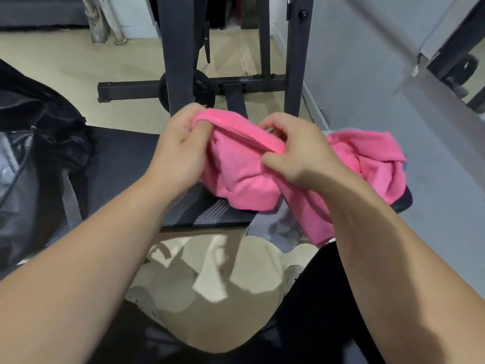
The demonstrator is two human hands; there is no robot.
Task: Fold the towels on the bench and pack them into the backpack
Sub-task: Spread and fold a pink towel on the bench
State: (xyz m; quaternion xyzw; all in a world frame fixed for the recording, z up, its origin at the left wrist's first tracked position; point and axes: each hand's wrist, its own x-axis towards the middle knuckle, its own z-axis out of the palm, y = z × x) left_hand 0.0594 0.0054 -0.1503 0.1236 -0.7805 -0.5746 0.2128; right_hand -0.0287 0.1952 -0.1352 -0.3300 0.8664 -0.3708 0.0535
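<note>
Forearms lead to the left hand and right hand, held close together. Each pinches the hem of the towel, raised just above the bench. I judge the fold is only starting, so the next move is to spread the hands along the hem. Bench room lies left, toward the backpack; the bench edge is just right.

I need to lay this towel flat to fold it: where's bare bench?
Bare bench lies between the backpack and the pink towel. The right end is crowded: pink towel bunched over a grey towel.
</note>
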